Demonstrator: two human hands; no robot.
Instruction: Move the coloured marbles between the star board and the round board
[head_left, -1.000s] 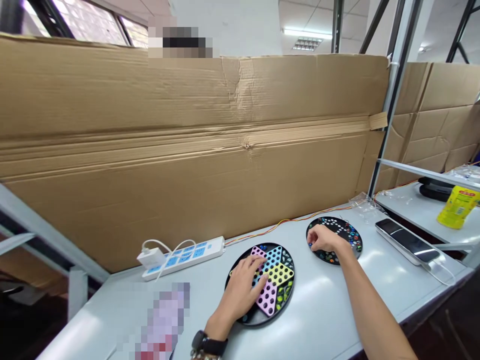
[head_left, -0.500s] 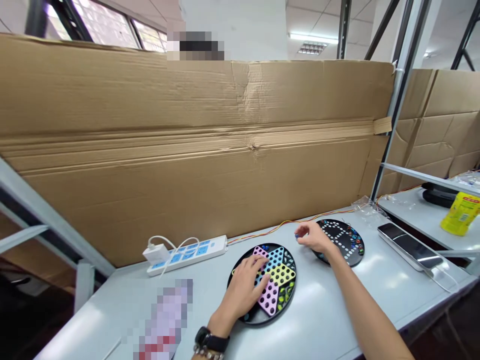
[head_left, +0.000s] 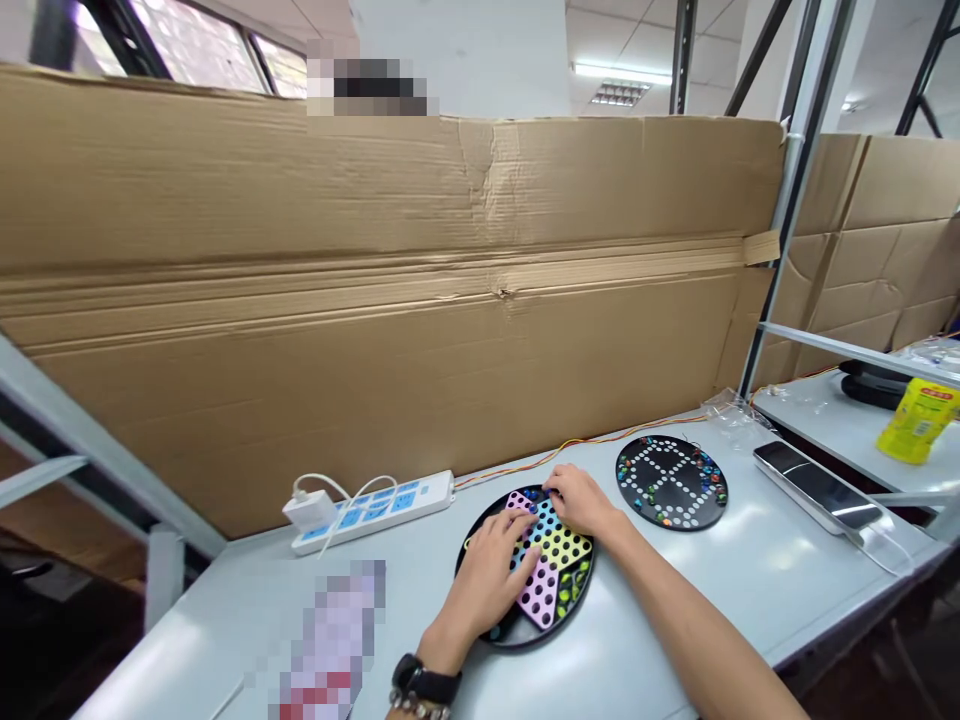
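Observation:
A round Chinese checkers board (head_left: 514, 628) with a pink, blue and yellow star of holes lies on the table. My left hand (head_left: 491, 565) rests over its left half, fingers spread, hiding part of the star. A blue marble sits near that hand's fingertips. At the board's far right edge, my right hand (head_left: 579, 500) is pinched, with a dark blue marble (head_left: 547, 491) at its fingertips. Green marbles (head_left: 571, 588) lie in the board's lower right side pocket. Farther right is a black round board (head_left: 673, 510) with white dots and several coloured marbles around its sides.
A white power strip (head_left: 390, 512) with a plugged-in charger stands at the back left. To the right lies a phone on a white box (head_left: 817, 490). A tall cardboard panel (head_left: 375, 390) closes off the back. A yellow pouch (head_left: 916, 420) stands on the neighbouring table.
My right hand has moved left from the black dotted board to the Chinese checkers board with the blue marble. The left hand has stayed in place on the board.

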